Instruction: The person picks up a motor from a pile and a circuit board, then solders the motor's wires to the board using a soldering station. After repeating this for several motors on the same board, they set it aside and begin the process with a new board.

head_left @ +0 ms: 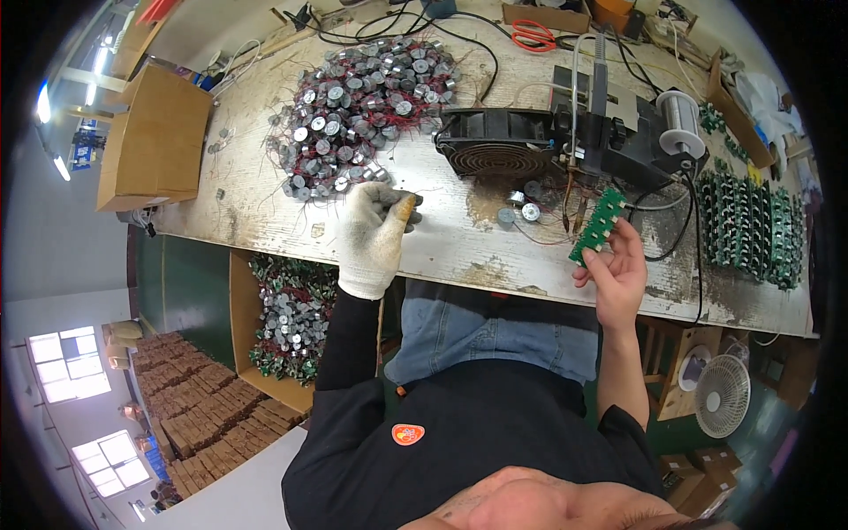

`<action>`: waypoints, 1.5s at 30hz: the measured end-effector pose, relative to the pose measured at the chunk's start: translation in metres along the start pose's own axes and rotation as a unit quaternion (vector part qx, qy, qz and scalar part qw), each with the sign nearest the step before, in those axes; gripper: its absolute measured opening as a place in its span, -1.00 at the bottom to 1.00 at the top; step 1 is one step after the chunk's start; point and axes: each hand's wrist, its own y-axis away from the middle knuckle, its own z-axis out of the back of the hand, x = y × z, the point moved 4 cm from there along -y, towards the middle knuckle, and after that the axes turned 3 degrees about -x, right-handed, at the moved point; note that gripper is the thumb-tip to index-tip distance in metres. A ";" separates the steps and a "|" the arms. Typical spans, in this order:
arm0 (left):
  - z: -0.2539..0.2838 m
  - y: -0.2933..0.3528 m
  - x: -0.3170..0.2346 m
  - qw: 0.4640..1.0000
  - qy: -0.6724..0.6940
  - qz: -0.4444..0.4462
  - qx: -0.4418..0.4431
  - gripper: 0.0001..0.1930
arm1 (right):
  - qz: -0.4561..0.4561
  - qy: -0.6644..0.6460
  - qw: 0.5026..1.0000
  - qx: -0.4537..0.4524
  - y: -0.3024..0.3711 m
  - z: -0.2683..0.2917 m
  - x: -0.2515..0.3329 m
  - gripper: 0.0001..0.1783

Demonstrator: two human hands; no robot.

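Observation:
My right hand, bare, pinches a narrow green circuit board with small pale parts along it, held tilted over the table's front edge. Just left of the board, a soldering tip points down from a black soldering stand. My left hand wears a whitish work glove with a stained thumb. Its fingers are curled against the thumb; whatever they hold, if anything, I cannot make out. Beyond that glove lies a heap of small round silver motor-like parts with red wires. Several similar loose parts sit between my hands.
A black fan stands beside the soldering stand, and a solder spool is mounted at its right. Rows of green boards line the right side. A cardboard box stands left. Red-handled scissors and cables lie at the back.

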 end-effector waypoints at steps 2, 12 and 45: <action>0.002 -0.004 -0.003 0.993 -0.093 -0.053 0.056 -0.80 | 0.001 -0.002 1.000 0.001 0.000 -0.001 0.000 -0.40; 0.003 -0.010 -0.006 0.970 -0.195 -0.144 0.015 -0.80 | 0.000 -0.002 1.000 -0.002 0.000 0.002 0.000 -0.40; -0.124 0.058 0.014 0.965 -0.043 0.100 0.240 -0.78 | -0.054 -0.066 0.996 0.038 0.004 -0.011 0.005 -0.34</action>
